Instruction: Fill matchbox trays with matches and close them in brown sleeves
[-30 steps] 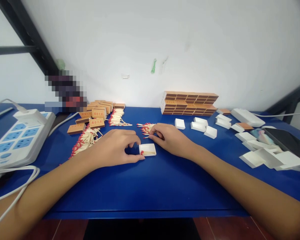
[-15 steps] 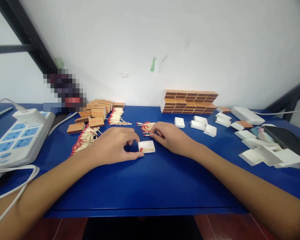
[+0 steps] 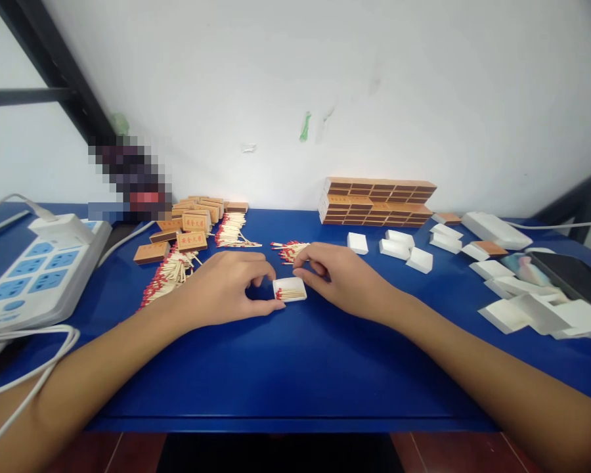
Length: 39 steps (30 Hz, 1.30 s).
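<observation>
**Part-filled white tray between your two hands**

The white tray [image 3: 295, 282] lies on the worktop [image 3: 295, 368] right in front of you, with a row of red-tipped matches [image 3: 290, 294] along its near side. Your left hand [image 3: 234, 289] curves about its left end, thumb at the near corner; you cannot tell whether that grip presses on it. Your right hand [image 3: 337, 276] is just beyond its right end, fingers bent beside a small match pile [image 3: 289, 251]; whether that grip pinches a match cannot be told. Left of you lie a larger match heap [image 3: 170, 279] and loose matchboxes [image 3: 193, 241]. By the wall stands a matchbox stack [image 3: 377, 210], with spare trays [image 3: 420, 260] in front and to its right.
</observation>
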Available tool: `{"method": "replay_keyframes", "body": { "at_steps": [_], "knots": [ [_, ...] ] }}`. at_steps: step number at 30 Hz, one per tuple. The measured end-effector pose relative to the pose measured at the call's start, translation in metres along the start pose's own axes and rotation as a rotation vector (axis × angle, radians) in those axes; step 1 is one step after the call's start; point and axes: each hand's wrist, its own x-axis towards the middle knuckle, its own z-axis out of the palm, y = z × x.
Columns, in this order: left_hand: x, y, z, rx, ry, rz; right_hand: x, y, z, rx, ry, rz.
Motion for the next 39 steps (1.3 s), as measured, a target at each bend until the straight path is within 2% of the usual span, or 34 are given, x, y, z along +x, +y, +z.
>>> {"method": "replay_keyframes", "body": {
  "at_steps": [2,5,12,17,22,29,39],
  "knots": [
    [0.0,0.0,0.0,-0.004,-0.008,-0.003,0.003,0.012,0.003,-0.014,0.026,0.012],
    [0.0,0.001,0.0,-0.003,-0.001,-0.001,0.007,0.022,0.006,-0.012,-0.004,0.038],
    [0.0,0.0,0.0,0.003,-0.008,-0.001,0.008,0.022,-0.001,-0.068,-0.084,0.105],
    [-0.001,0.001,-0.001,-0.005,-0.016,-0.004,0.005,0.029,-0.013,-0.059,-0.063,0.114],
    [-0.001,0.002,-0.002,0.005,-0.019,-0.006,0.005,0.034,-0.014,-0.101,-0.09,0.114],
    [-0.002,0.002,-0.002,0.004,-0.034,-0.016,0.006,0.027,-0.009,-0.105,-0.091,0.175],
    [-0.001,-0.001,0.0,0.003,-0.032,-0.01,0.005,0.017,0.002,-0.051,-0.087,0.126]
  ]
}}
